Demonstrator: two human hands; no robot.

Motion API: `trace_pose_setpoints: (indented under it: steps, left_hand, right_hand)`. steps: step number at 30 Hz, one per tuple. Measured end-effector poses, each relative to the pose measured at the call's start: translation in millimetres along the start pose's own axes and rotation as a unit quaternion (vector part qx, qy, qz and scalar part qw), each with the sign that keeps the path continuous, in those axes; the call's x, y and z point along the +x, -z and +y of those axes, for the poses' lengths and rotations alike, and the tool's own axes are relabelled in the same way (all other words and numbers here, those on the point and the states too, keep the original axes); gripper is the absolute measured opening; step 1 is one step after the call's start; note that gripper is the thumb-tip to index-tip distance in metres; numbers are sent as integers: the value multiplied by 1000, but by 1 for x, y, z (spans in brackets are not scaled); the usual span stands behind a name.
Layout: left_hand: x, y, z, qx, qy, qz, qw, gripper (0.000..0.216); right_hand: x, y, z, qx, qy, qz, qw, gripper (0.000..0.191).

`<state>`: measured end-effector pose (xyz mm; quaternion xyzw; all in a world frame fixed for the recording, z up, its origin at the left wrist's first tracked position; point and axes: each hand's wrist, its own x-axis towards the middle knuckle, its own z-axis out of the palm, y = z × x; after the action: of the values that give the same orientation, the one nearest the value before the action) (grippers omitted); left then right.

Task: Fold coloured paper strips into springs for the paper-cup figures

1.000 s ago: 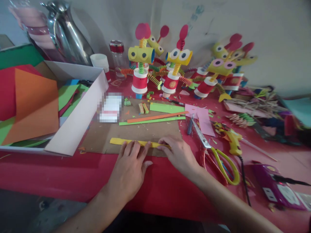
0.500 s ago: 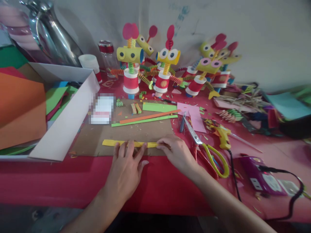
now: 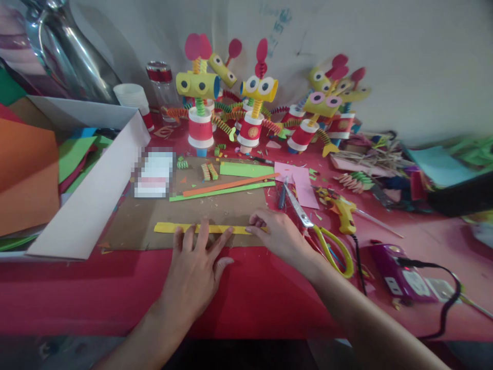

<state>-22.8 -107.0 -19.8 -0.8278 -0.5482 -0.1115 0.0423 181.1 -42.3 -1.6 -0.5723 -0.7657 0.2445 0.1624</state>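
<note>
A yellow paper strip [image 3: 164, 227] lies flat along the near part of a brown cardboard sheet [image 3: 131, 216]. My left hand [image 3: 198, 272] has its fingers spread, with the tips resting on the middle of the strip. At the strip's right end, my right hand [image 3: 275, 231] has its fingers curled together on the paper; its grip partly hides that end. Beyond the hands lie an orange paper strip [image 3: 231, 185] and a thin green strip [image 3: 215, 191]. Two folded paper springs [image 3: 209, 171] and a wider green paper piece [image 3: 244, 169] are farther back.
Yellow-handled scissors [image 3: 306, 216] and a yellow glue gun [image 3: 345, 213] lie on the right, near a purple device [image 3: 402, 272] with a black cable. A white box [image 3: 92, 205] of coloured paper stands left. Several paper-cup figures [image 3: 252, 128] line the back by the wall.
The camera view has turned slightly right, so the scene sits farther left. Both hands have shifted a little rightward along the strip, and some yellow now shows past the right fingertips.
</note>
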Motion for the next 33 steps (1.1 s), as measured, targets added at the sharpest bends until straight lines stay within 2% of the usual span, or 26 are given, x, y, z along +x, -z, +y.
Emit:
trace_pose_setpoints:
  steps: [4,16,22,28,31,33]
  left_hand:
    - [1,2,0,-7,2,-2,1000,46]
    - [2,0,2,-1,5,9,1000,47]
    - [3,0,2,-3,6,15,1000,45]
    - [3,1,3,-6,15,12,1000,48]
    - [3,2,4,1,8,8,1000,47]
    - [3,2,4,10,4,7,1000,46]
  right_hand:
    - [1,4,-1,12,8,-16,1000,11]
    - [-18,6,5,46,20,34,998,15]
    - [-11,11,7,48,-13,-13,999,18]
    - [-15,16,12,69,51,-45,995,22]
    - [-23,16,8,44,83,-26,995,21]
    - [-28,14,3,8,81,-3,997,16]
